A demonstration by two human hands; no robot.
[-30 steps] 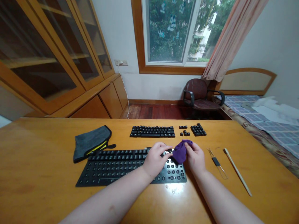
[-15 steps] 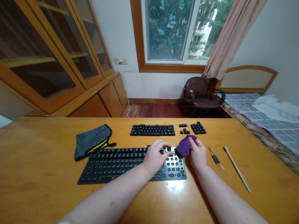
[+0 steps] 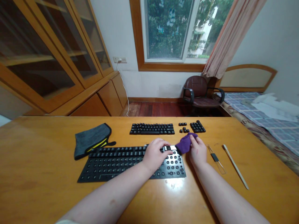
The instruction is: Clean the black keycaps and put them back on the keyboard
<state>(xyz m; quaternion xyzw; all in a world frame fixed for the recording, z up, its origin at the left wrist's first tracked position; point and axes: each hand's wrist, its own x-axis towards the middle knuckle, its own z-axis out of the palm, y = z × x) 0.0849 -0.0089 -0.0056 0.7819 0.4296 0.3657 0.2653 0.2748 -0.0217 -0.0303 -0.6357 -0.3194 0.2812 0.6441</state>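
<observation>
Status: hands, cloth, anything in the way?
Left hand rests on keyboard. Right hand grips purple cloth at its far right corner. Wire tool, stick lie apart, rightward.

The purple cloth [image 3: 185, 144] hides fingertips of the right hand [image 3: 198, 151]; the left hand [image 3: 154, 154] covers part of the keyboard [image 3: 116, 162].

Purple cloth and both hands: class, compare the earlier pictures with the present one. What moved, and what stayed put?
The right hand kept its grip on the purple cloth and carried it slightly away from the person, toward the far right corner of the keyboard. The left hand stayed resting on the keyboard. The loose keycaps, grey pouch and stick lie as before.
</observation>
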